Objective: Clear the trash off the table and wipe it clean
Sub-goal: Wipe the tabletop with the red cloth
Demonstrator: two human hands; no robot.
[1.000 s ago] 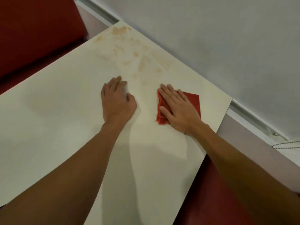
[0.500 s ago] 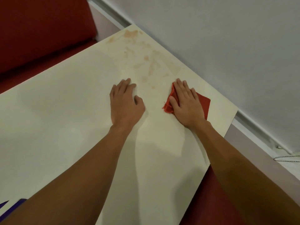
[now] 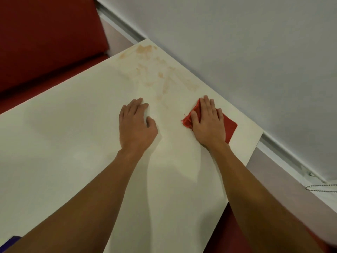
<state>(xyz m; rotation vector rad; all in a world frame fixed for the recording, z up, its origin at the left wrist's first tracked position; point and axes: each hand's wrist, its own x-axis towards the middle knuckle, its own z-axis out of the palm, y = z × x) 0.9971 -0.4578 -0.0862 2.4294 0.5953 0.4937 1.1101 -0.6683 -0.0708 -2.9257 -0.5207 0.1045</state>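
A cream table (image 3: 63, 143) fills the view, with brownish smeared stains (image 3: 160, 75) near its far corner. My right hand (image 3: 207, 123) presses flat, fingers straight, on a red cloth (image 3: 230, 126) close to the table's right edge, just short of the stains. My left hand (image 3: 135, 125) rests palm down on the bare tabletop to the left of the cloth, fingers loosely spread, holding nothing.
A grey wall (image 3: 255, 52) runs along the table's far right side. Red bench seats (image 3: 45, 42) lie beyond the far left edge and below the near right edge. A bead chain (image 3: 321, 187) hangs at the right. A purple object (image 3: 9, 242) peeks in bottom left.
My right hand has slid the red cloth away from me toward the stains, and the cloth has bunched under the fingers. My left hand stays planted on the table.
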